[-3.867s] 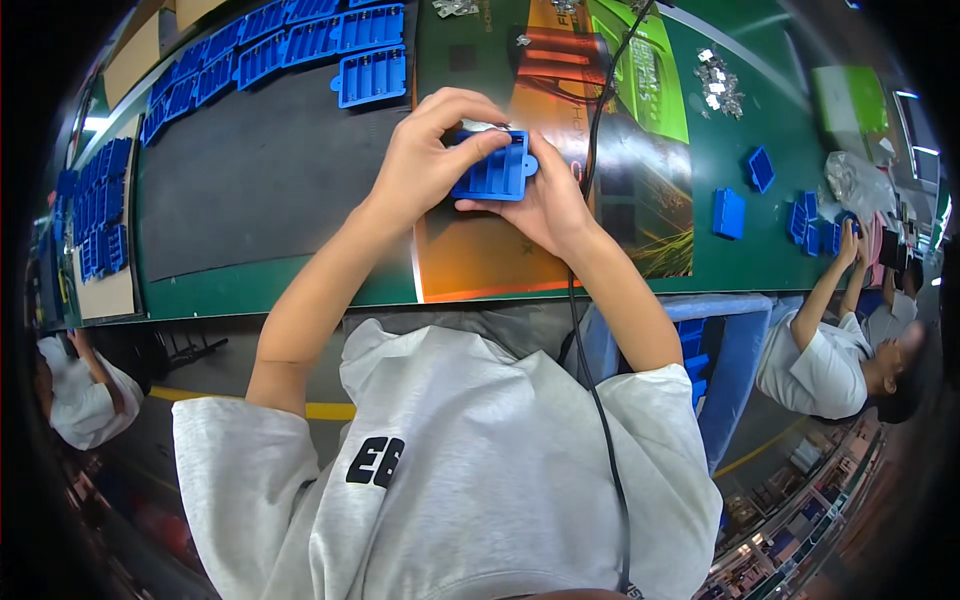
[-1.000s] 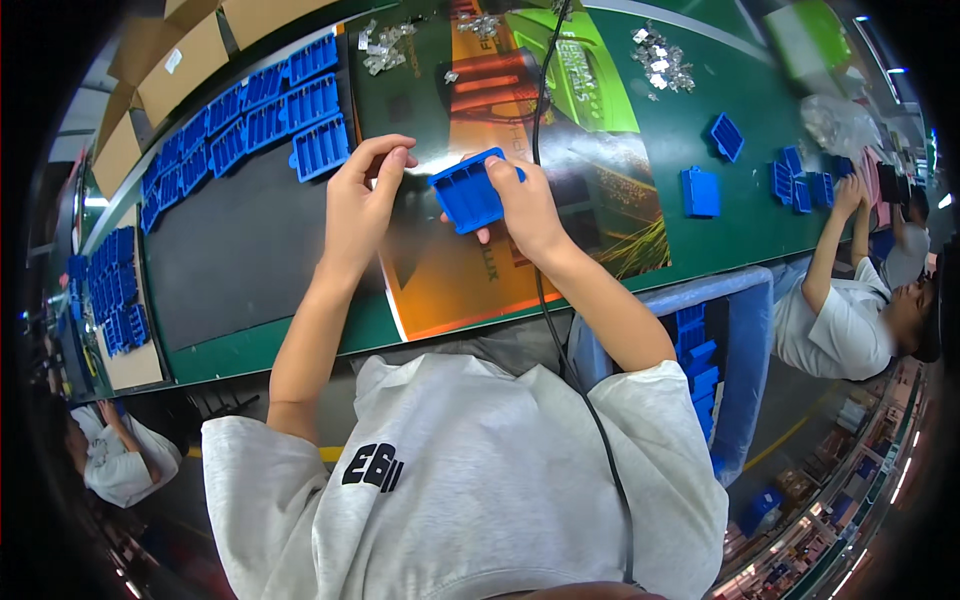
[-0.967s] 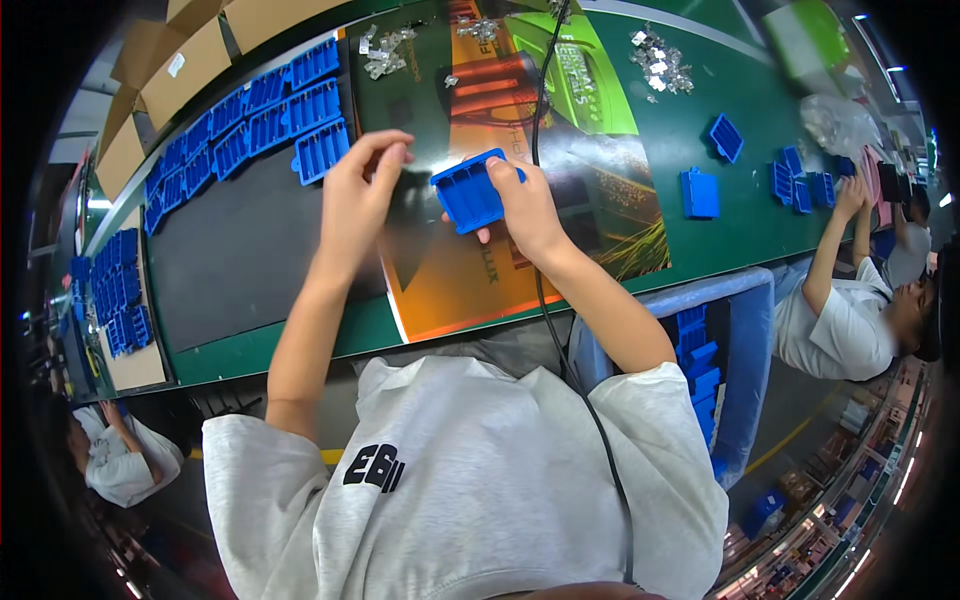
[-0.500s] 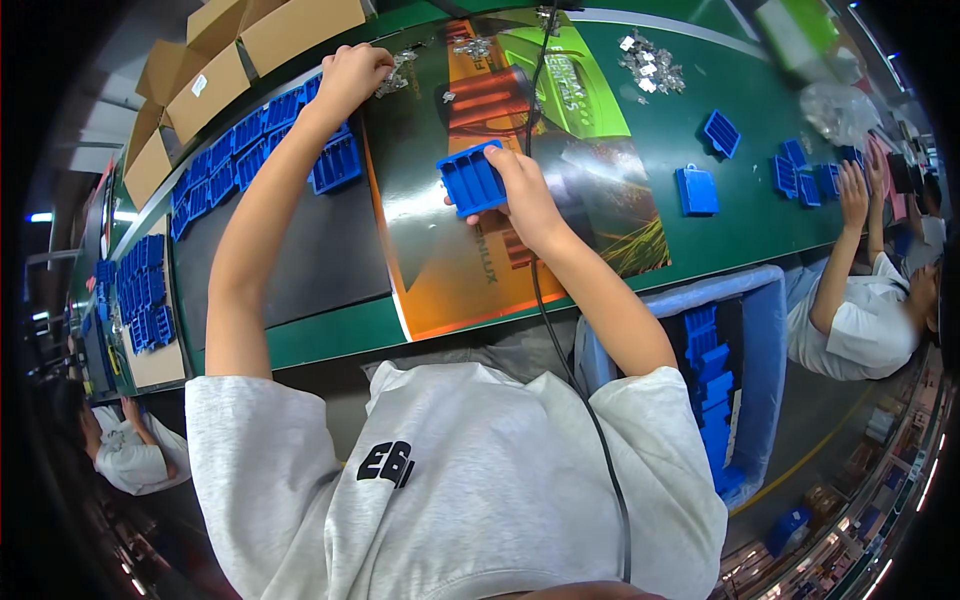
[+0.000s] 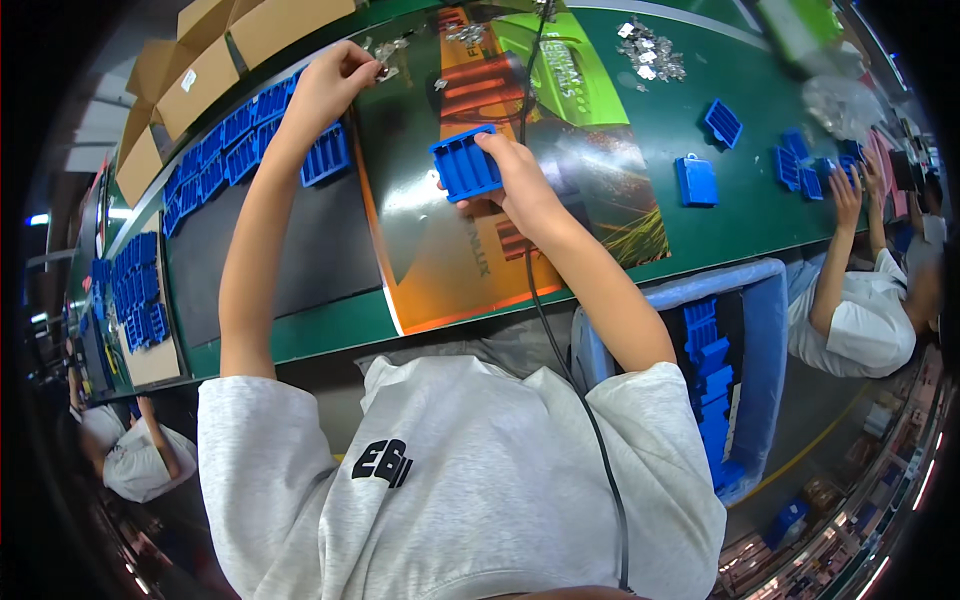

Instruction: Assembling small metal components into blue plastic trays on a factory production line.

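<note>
My right hand (image 5: 518,182) grips a blue plastic case (image 5: 466,165) by its right side, thumb on top. The case is tilted, and its open face shows a row of long slots. Farther left, my left hand (image 5: 335,82) is raised with thumb and fingers pinched. Its fingertips are beside a pile of small silvery metal pieces (image 5: 388,58). Whatever is in the pinch is too small to make out. Under both hands lies a glossy printed sheet (image 5: 410,240) on the green table.
Rows of blue cases (image 5: 240,130) stand at the left near open cardboard boxes (image 5: 195,90). Another metal pile (image 5: 648,55) and a blue case (image 5: 697,182) lie right. A black cable (image 5: 535,280) crosses the sheet. A padded bin (image 5: 765,350) holds blue parts; a co-worker (image 5: 850,310) sits right.
My left hand has drawn slightly back from the metal pile, its fingers pinched. The blue case in my right hand has tilted a little. The whole view has shifted slightly.
</note>
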A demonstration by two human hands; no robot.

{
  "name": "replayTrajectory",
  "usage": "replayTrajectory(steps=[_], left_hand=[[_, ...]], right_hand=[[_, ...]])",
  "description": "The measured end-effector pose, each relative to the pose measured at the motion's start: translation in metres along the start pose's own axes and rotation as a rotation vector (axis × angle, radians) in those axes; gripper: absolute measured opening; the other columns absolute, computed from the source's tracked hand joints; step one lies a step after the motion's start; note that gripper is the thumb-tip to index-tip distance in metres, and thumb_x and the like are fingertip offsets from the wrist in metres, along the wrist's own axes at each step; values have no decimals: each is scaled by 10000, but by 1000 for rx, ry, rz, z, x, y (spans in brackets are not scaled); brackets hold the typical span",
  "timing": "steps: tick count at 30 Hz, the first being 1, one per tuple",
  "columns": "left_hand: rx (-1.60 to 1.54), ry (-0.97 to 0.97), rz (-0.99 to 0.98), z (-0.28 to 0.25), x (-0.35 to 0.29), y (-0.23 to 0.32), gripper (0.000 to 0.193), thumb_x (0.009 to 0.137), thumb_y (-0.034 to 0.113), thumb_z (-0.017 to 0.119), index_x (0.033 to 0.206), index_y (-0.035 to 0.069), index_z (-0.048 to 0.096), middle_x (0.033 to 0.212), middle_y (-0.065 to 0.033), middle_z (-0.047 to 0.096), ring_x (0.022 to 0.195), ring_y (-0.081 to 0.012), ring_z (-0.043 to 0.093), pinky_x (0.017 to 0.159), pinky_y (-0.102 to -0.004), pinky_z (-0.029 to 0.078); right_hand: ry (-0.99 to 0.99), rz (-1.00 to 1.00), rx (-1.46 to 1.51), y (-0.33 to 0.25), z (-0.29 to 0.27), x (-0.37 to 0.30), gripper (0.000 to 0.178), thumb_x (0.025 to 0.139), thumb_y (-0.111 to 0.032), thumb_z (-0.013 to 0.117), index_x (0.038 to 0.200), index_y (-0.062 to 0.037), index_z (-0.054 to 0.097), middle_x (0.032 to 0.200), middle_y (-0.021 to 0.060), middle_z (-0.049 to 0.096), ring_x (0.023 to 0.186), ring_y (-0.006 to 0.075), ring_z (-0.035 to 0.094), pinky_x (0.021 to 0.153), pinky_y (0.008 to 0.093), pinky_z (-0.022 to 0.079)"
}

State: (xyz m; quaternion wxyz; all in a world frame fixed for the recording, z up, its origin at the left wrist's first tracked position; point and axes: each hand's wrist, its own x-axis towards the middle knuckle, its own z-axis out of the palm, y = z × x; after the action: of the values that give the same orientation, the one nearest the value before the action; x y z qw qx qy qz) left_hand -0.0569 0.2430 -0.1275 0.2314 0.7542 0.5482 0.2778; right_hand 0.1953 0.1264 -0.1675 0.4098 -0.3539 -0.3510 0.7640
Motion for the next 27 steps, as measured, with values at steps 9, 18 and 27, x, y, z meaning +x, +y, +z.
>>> replayTrajectory(steps=[9, 18, 27], left_hand=[[-721, -48, -228, 36, -103, 32, 201, 918, 163, 601, 1047, 18, 650, 845, -15, 646, 703, -52, 547, 609, -190, 447], [-843, 40, -230, 55, -122, 36, 198, 895, 158, 631, 1005, -1, 674, 825, -20, 645, 693, -67, 559, 607, -202, 465], [-909, 25, -343, 62, -129, 42, 221, 905, 162, 621, 1043, 1, 685, 830, -20, 649, 687, -59, 560, 616, -200, 475]], right_hand=[[-17, 102, 18, 8, 14, -8, 438, 922, -310, 459, 1155, 60, 486, 1028, 215, 623, 851, 310, 671, 617, 342, 540], [-2, 21, 128, 14, 17, -3, 434, 945, -322, 459, 1173, 46, 489, 1037, 183, 621, 893, 290, 664, 646, 342, 552], [-21, -15, 184, 9, 21, -5, 516, 936, -414, 420, 1247, -7, 474, 1176, 169, 588, 1018, 296, 614, 772, 384, 531]])
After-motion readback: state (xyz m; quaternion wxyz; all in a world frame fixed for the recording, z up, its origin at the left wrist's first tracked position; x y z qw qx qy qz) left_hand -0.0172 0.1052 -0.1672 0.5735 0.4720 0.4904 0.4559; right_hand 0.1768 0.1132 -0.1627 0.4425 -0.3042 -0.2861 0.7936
